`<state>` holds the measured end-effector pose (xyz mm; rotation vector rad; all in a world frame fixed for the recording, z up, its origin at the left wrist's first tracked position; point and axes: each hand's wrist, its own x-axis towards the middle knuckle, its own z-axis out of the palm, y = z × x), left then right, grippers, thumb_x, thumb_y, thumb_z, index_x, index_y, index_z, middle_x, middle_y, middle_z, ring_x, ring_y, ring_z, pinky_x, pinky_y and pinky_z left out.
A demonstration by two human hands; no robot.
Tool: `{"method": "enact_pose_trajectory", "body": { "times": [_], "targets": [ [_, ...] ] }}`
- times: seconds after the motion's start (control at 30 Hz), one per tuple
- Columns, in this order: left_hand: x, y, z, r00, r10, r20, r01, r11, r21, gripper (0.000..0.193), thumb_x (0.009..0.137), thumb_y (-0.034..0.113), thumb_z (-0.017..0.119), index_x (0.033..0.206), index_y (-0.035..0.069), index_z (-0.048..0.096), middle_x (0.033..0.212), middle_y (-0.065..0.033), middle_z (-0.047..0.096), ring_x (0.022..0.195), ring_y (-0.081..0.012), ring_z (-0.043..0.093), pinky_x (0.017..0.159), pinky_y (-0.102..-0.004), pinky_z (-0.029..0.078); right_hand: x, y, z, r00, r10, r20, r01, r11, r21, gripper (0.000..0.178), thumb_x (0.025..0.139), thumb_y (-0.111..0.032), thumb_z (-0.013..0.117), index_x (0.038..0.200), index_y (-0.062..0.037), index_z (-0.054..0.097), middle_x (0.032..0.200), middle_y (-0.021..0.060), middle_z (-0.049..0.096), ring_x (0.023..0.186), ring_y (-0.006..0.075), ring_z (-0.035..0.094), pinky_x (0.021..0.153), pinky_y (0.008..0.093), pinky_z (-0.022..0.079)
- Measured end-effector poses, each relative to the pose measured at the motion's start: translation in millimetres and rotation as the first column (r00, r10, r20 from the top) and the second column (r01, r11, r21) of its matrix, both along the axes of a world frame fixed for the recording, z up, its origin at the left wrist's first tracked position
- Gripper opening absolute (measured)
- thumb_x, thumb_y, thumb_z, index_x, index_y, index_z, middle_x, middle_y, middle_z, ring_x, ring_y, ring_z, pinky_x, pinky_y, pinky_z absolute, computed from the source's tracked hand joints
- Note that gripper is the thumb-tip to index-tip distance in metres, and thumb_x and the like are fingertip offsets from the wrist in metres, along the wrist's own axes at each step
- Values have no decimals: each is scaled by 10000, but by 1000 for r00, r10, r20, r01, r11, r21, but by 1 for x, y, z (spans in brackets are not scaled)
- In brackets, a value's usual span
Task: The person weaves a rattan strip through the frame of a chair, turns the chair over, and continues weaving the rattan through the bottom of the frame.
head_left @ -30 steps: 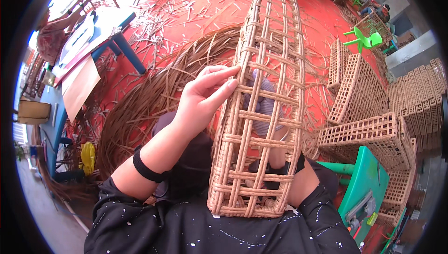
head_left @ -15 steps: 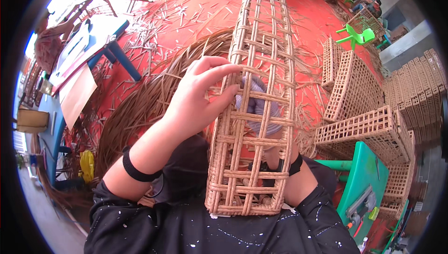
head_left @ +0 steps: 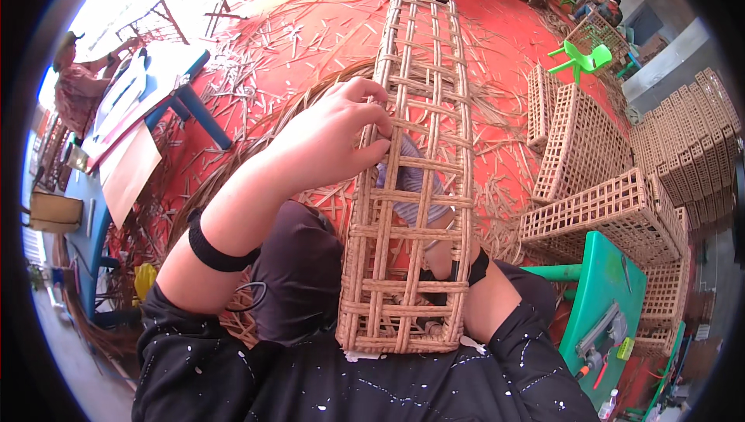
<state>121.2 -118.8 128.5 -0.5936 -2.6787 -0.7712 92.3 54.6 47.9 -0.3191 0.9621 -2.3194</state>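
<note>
A long, narrow basket (head_left: 423,197) of woven tan strands in an open grid stretches away from my chest. My left hand (head_left: 341,131) is at its left edge, about mid-length. The fingers curl over the rim strands and the thumb presses against the side. My right hand (head_left: 410,160), in a grey-blue striped glove, is behind the top lattice and shows only through the openings. Its fingers are mostly hidden by the strands, so their grip cannot be made out. Dark bands circle both forearms.
Long brown strands (head_left: 221,197) and scraps lie over the red floor (head_left: 310,30). Stacked woven baskets (head_left: 683,143) stand right, near a green stool (head_left: 594,298) with tools on it. A blue table (head_left: 203,115) and another person (head_left: 77,92) are left. A green chair (head_left: 582,59) stands farther back.
The basket's far end has shifted left and slightly down in view. My left hand has moved left and slightly up, its fingers more curled at the rim. The right glove still shows through the lattice.
</note>
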Motion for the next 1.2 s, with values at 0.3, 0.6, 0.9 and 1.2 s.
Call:
{"method": "enact_pose_trajectory", "body": {
  "times": [0.3,0.6,0.9,1.2],
  "targets": [
    [-11,-7,2,986,-46,160,40,998,43,145,732,110,657,841,35,597,1140,-111,512,1054,-281,517,920,-356,413,-3,-5,-2,993,91,-79,-90,996,10,376,930,-187,496,1270,-41,430,1096,73,569,951,152,586,799,242,526],
    [-23,1,16,964,-141,224,98,976,195,99,705,97,687,746,42,615,1089,-90,533,1035,-213,514,915,-317,394,-48,73,-32,914,-357,190,306,918,253,178,889,-186,553,991,-43,584,851,30,622,713,113,586,674,213,487],
    [-17,-16,-9,944,-161,287,57,939,340,91,724,90,683,761,35,620,1058,-56,526,985,-162,507,888,-281,388,-33,39,99,321,161,-933,690,636,346,157,831,-209,613,877,-65,653,899,69,623,885,195,600,801,316,461],
    [-16,-25,-17,931,-258,259,127,892,435,87,761,98,675,799,51,612,1098,-43,470,1091,-159,465,961,-348,394,-50,10,98,5,711,-703,706,496,506,196,775,-275,588,802,-91,651,986,85,578,928,277,554,835,384,445]
  ]
}}
